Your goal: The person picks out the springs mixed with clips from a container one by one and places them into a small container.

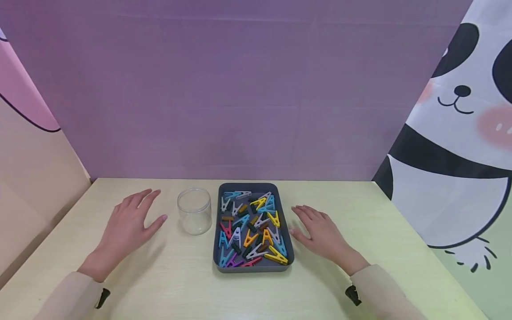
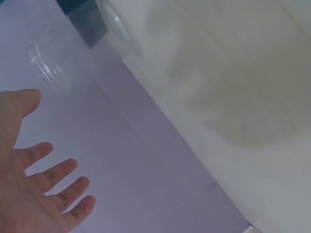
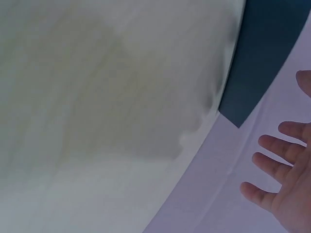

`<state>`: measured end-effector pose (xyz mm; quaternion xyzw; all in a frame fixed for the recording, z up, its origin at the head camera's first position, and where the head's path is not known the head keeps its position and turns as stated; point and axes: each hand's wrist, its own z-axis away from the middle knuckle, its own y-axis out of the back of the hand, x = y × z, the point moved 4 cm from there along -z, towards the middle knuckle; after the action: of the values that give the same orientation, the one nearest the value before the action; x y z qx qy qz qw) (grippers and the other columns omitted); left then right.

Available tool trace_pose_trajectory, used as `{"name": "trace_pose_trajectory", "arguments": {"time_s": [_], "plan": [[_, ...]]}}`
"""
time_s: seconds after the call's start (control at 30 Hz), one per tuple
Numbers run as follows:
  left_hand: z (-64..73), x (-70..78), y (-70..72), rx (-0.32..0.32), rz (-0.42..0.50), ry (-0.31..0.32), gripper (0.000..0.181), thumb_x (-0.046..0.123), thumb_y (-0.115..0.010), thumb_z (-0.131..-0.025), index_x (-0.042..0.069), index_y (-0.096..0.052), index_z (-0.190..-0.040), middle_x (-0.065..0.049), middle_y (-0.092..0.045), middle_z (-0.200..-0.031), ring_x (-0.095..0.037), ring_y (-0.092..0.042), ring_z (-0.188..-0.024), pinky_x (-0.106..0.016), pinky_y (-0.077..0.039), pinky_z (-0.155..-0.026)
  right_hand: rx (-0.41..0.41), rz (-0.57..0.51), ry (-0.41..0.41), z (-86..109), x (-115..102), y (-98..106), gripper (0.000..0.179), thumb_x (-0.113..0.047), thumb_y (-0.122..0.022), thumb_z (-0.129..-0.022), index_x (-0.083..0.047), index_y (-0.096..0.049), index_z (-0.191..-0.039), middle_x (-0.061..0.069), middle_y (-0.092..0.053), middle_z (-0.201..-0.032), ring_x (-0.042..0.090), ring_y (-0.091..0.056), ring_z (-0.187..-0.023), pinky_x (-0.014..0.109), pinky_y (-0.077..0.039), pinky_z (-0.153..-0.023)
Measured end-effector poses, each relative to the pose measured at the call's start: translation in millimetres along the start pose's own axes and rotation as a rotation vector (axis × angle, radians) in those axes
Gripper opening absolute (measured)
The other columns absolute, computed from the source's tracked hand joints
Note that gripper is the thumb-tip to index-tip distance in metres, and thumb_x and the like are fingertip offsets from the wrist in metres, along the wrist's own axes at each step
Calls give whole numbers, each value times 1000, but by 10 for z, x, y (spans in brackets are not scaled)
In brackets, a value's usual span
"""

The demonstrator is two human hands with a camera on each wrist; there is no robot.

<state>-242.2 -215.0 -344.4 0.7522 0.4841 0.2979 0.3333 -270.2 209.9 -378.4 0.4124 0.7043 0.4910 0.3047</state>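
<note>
In the head view a clear, round plastic jar (image 1: 194, 212) stands on the table between my left hand (image 1: 128, 224) and a dark grey tray (image 1: 256, 269). Clothespin halves in blue, yellow, red, purple and white, such as a yellow one (image 1: 276, 255), lie jumbled in the tray among small coiled springs (image 1: 227, 218). My left hand holds nothing; its fingers are spread, with the thumb towards the jar. Just off the tray's right side, my right hand (image 1: 320, 233) is empty too, fingers extended. The left wrist view shows the jar (image 2: 77, 48) beyond the left thumb.
The pale wooden table (image 1: 168, 284) meets a purple backdrop (image 1: 240, 98) along its far edge. A panda-printed panel (image 1: 452, 146) stands to the right, and a cream and pink panel (image 1: 32, 169) to the left.
</note>
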Motion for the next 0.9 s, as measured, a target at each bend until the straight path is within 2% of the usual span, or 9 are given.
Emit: {"name": "trace_pose_trajectory", "arguments": {"time_s": [0.17,0.47,0.7,0.9], "plan": [[-39,96,13,12,7,-24,59,33,-67,-77,9,-49,-128,-16,-52,-124,-40,-46,-111,-56,-38,-83,-11,10,27,-3,-68,-37,59,-47,-54,-87,-11,-46,-132,11,-51,-132,29,-45,-124,52,-38,-96],[-94,308,7,19,16,-94,56,31,-67,-77,9,-50,-126,-15,-53,-124,-36,-47,-112,-54,-40,-83,14,35,77,-30,-159,-60,49,-43,-55,-87,-10,-54,-123,8,-57,-123,26,-50,-118,48,-42,-92],[-107,495,-59,-33,-1,-144,58,34,-66,-79,10,-48,-128,-13,-53,-125,-34,-47,-113,-52,-41,-87,17,37,115,-52,-222,-95,45,-41,-56,-87,-9,-57,-119,7,-60,-119,25,-53,-113,48,-44,-89],[-114,659,-127,-62,3,-196,56,36,-65,-80,13,-48,-129,-10,-53,-125,-31,-48,-113,-48,-41,-89,-11,48,112,-54,-232,-145,41,-39,-56,-87,-9,-59,-115,6,-62,-115,23,-55,-110,46,-45,-88]]}}
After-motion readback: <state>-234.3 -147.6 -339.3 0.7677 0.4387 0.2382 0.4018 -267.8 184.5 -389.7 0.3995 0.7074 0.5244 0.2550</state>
